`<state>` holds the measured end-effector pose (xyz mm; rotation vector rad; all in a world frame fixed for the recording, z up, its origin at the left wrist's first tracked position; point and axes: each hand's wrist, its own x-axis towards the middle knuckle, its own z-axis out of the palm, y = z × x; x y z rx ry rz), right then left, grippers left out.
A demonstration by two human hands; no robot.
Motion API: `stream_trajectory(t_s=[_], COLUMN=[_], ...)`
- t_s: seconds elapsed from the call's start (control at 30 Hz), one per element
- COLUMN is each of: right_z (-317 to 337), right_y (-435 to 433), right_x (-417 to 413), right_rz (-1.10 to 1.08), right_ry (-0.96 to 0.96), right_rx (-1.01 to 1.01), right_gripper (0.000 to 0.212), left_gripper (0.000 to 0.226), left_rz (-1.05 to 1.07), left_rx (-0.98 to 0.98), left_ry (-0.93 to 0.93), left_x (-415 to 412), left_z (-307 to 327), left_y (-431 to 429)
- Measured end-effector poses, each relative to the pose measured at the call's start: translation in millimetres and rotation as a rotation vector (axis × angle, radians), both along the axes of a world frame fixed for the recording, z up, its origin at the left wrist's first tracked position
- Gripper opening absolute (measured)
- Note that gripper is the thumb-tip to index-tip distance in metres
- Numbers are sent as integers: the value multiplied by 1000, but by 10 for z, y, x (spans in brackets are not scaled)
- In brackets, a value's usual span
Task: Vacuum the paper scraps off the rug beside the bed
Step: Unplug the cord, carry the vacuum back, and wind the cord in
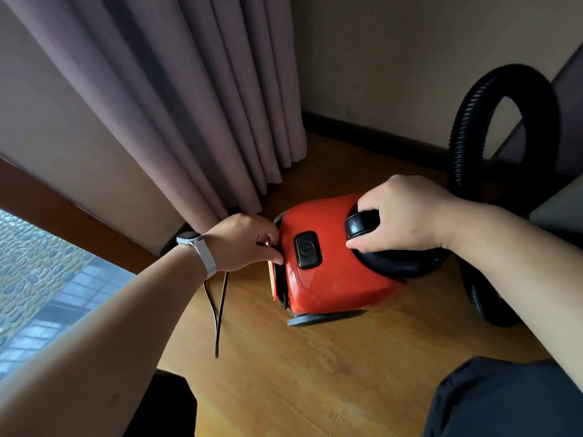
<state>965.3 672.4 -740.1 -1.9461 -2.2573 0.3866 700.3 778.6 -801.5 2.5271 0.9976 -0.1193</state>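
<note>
Two knees in dark trousers are showing at the bottom edge, with two bare forearms reaching forward between them. The left hand, wearing one watch on a pale strap, is pressing against the rear end of the red vacuum cleaner. Its fingers are curled and its thumb and fingertips are pinching the one black cord at the slot there. Below that hand the cord is hanging in a long narrow loop that is reaching down to the wooden floor. The right hand is clamping round the black handle on top of the vacuum cleaner, fingers wrapped over it and thumb tucked beneath. The two hands are staying apart, one at each end of the machine, with one black button lying between them on the red shell. The vacuum cleaner is sitting on the floor in the corner of the room, just beside the foot of the curtain. One grey wheel is showing under its near side. One ribbed black hose is arching up in a tall loop behind the machine on the right. A window is showing on the left, and a pale wall with a dark skirting board is closing the corner beyond.
</note>
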Motion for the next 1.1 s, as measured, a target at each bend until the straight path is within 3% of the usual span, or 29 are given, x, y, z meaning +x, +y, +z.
stream_trajectory(t_s=[0.17,0.33,0.5,0.9,0.97,1.1], right_z=[100,151,215,174,163,106], right_y=[-48,-84,-103,-77,-66,-25], right_x=[39,8,85,183,193,201], right_rz=[8,49,33,-76,-105,-174], right_ry=[23,25,57,176,180,185], right_rx=[2,39,109,116,111,80], right_gripper=[52,51,50,48,47,48], left_gripper=[19,7,16,22,22,19], left_rz=[131,244,370,737,799,784], left_rx=[-85,-150,-217,-598,-620,-380], left_ry=[-36,-232,-373,-658,-651,-458], left_x=[-60,-12,1,-71,-64,13], left_z=[-10,10,-43,-440,-527,-546], left_y=[52,73,139,76,36,-64])
